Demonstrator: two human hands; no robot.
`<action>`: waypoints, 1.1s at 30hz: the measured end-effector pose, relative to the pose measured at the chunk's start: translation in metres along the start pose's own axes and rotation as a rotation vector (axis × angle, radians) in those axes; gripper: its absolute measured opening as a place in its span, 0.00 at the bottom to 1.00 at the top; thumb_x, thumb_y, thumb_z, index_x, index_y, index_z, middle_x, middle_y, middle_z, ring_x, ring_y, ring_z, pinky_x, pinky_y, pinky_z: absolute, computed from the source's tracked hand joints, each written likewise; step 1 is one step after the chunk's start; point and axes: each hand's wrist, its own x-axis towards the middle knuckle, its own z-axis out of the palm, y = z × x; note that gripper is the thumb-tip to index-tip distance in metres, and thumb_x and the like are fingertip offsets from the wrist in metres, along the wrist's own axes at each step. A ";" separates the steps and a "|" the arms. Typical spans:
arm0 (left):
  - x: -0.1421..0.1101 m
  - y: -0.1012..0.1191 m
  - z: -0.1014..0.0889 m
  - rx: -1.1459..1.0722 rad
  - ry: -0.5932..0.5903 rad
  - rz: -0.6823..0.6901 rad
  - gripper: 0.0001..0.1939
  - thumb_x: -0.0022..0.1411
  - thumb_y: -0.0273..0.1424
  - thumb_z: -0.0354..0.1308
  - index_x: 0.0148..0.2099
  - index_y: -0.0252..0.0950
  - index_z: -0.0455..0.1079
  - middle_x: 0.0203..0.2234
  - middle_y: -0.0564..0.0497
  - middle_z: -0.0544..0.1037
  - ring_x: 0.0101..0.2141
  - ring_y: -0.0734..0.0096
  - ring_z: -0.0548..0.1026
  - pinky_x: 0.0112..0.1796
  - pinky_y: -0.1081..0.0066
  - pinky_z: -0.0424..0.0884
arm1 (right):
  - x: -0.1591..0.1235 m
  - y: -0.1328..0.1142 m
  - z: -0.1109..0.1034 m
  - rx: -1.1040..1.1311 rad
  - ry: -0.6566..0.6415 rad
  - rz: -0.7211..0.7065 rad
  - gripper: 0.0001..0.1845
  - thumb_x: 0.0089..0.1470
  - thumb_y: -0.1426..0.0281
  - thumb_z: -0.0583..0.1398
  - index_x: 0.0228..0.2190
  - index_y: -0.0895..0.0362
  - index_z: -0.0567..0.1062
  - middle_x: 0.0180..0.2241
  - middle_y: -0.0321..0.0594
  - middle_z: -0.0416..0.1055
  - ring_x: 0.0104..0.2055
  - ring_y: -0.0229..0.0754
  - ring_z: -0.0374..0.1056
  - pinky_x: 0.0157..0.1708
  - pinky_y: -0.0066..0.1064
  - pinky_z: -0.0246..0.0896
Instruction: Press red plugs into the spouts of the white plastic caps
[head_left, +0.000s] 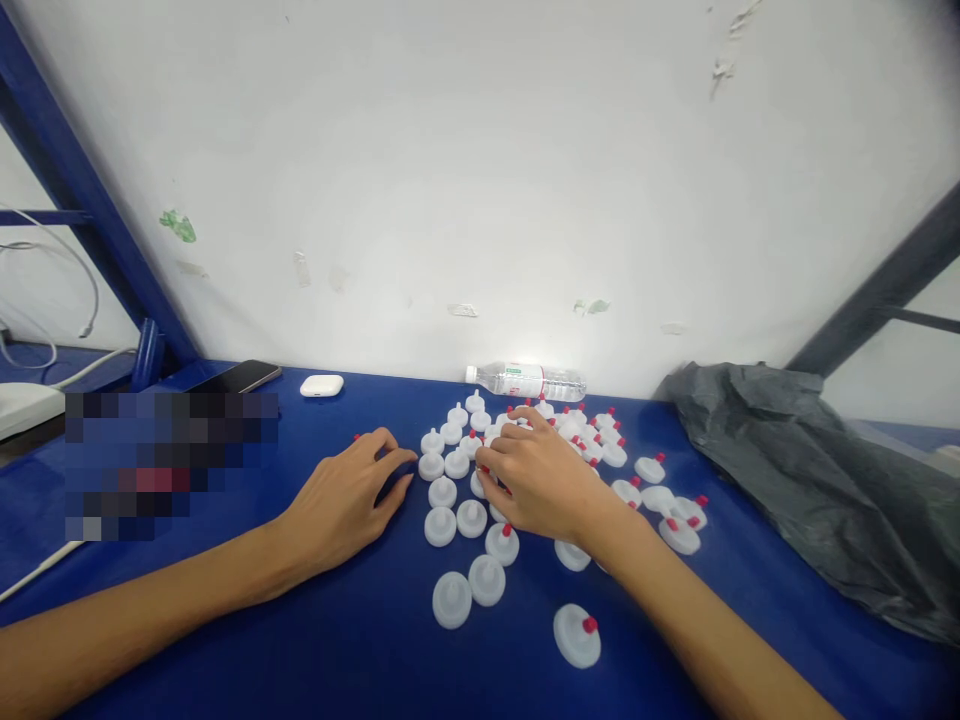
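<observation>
Several white round caps (451, 598) lie on the blue table (315, 640); some carry a small red tip (589, 625). My right hand (536, 478) rests palm down over the middle of the cluster, fingers curled onto caps beneath it. My left hand (346, 498) lies on the table just left of the cluster, fingers loosely bent, with a small red piece (357, 437) showing behind it. What either hand grips is hidden.
A clear water bottle (529, 380) lies against the white wall. A white earbud case (322, 385) and a dark phone (238, 377) sit at the back left. A crumpled grey plastic bag (810, 470) covers the right side. White cables (45, 565) run along the left edge.
</observation>
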 end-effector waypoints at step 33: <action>0.001 0.000 0.003 0.053 -0.064 -0.014 0.21 0.75 0.37 0.43 0.64 0.40 0.64 0.49 0.45 0.69 0.30 0.69 0.75 0.30 0.67 0.72 | 0.004 -0.022 0.013 0.371 0.078 -0.091 0.08 0.67 0.66 0.61 0.39 0.56 0.78 0.36 0.37 0.79 0.40 0.40 0.72 0.54 0.37 0.57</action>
